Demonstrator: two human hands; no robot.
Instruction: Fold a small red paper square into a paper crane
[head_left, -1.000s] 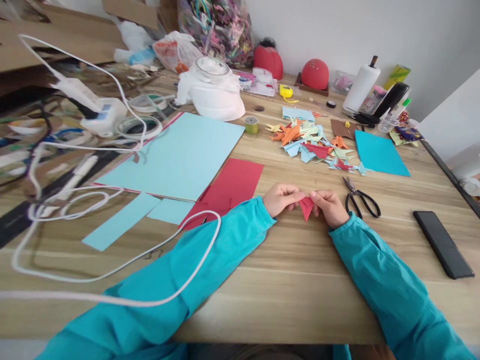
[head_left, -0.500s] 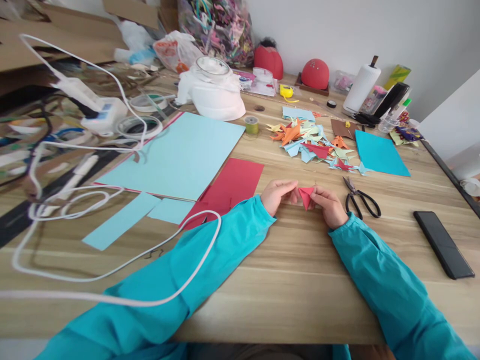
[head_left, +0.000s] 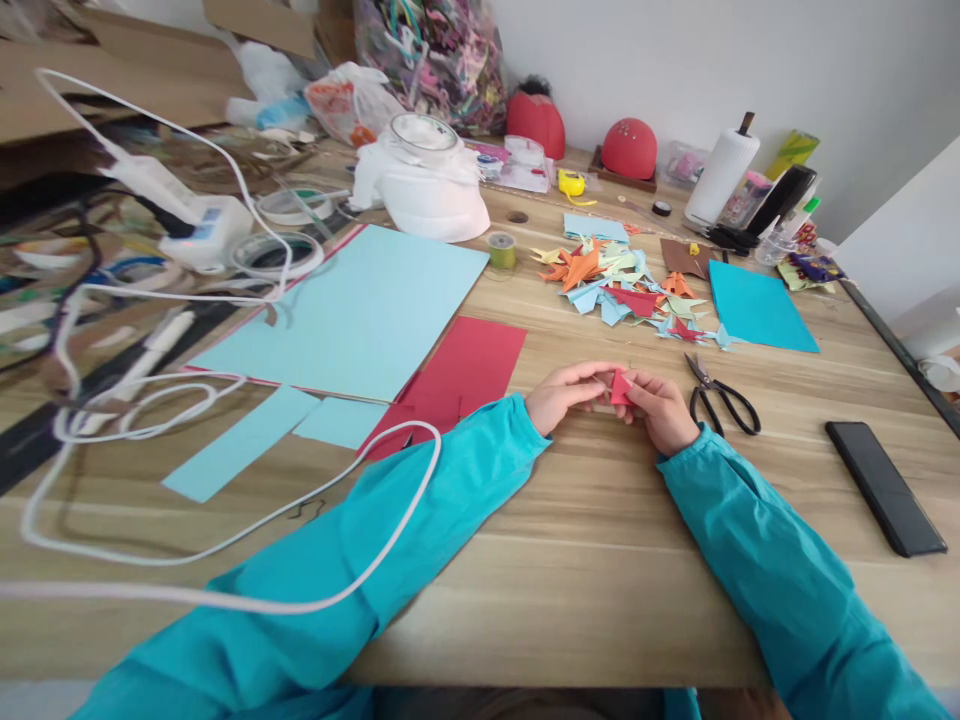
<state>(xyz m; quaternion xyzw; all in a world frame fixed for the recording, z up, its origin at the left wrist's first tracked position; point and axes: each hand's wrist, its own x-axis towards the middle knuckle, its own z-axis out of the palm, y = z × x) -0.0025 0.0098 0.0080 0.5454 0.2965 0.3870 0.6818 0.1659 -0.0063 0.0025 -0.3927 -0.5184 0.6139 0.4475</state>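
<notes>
A small piece of folded red paper (head_left: 620, 387) is held up between my two hands, over the wooden table. My right hand (head_left: 663, 408) pinches its right side between thumb and fingers. From the left, my left hand (head_left: 561, 395) reaches to the paper's other edge with its fingertips closed on it; part of those fingers is hidden behind the paper. Beyond my hands lies a pile of folded paper cranes (head_left: 626, 285) in orange, blue, red and pale green. Black-handled scissors (head_left: 721, 395) lie just right of my right hand.
Left of my hands are red paper (head_left: 480, 360), a large light-blue sheet (head_left: 352, 310) and cut blue strips (head_left: 240, 445). A white cable (head_left: 225, 552) loops over the table and my left sleeve. A phone (head_left: 885, 488) lies at right, turquoise paper (head_left: 763, 305) behind it.
The red paper has been turned and shows a narrower, upright shape instead of a downward-pointing triangle. It has shifted slightly right, and my left fingers have moved right with it.
</notes>
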